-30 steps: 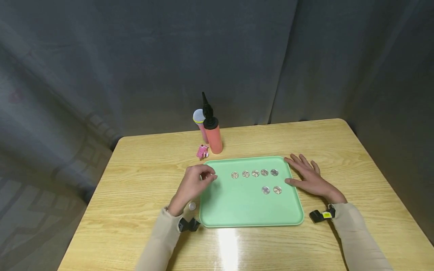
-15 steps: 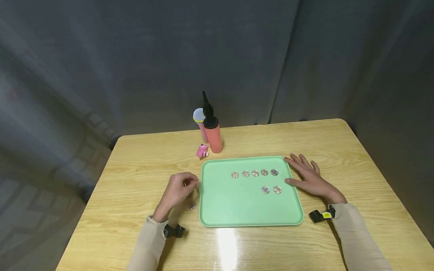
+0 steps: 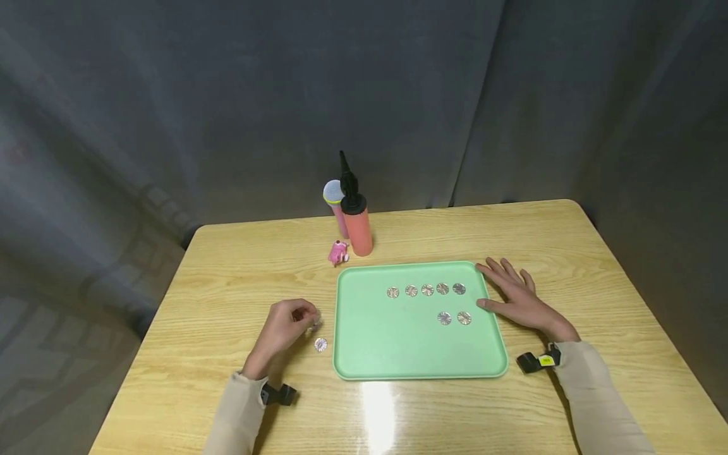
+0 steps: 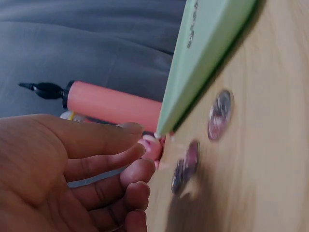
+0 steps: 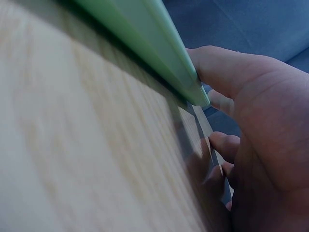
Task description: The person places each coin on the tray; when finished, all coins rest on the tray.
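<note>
My left hand (image 3: pixel 289 323) is low over the table, left of the green tray (image 3: pixel 392 363), with its fingers loosely bent. In the left wrist view there is a gap between thumb and fingertips, and nothing is between them. Just beyond those fingertips lie two small shiny silver discs, a front one (image 4: pixel 178 177) and one behind it (image 4: pixel 192 157). A third silver disc (image 3: pixel 320 344) is nearer the tray's left side. My right hand (image 3: pixel 520 303) rests at the tray's right rim, fingers spread and thumb over the edge.
Inside the tray, several silver discs (image 3: pixel 427 290) form a back row, and two more (image 3: pixel 444 318) lie in front at the right. Behind the tray stand a coral hand pump (image 3: pixel 359 234) with black nozzle and a pink toy microphone (image 3: pixel 334 193). A small pink figure (image 3: pixel 338 252) lies beside them.
My left hand has moved left and toward me, from over the tray's left part to beside the discs on the table. The right hand has stayed at the tray's rim.
</note>
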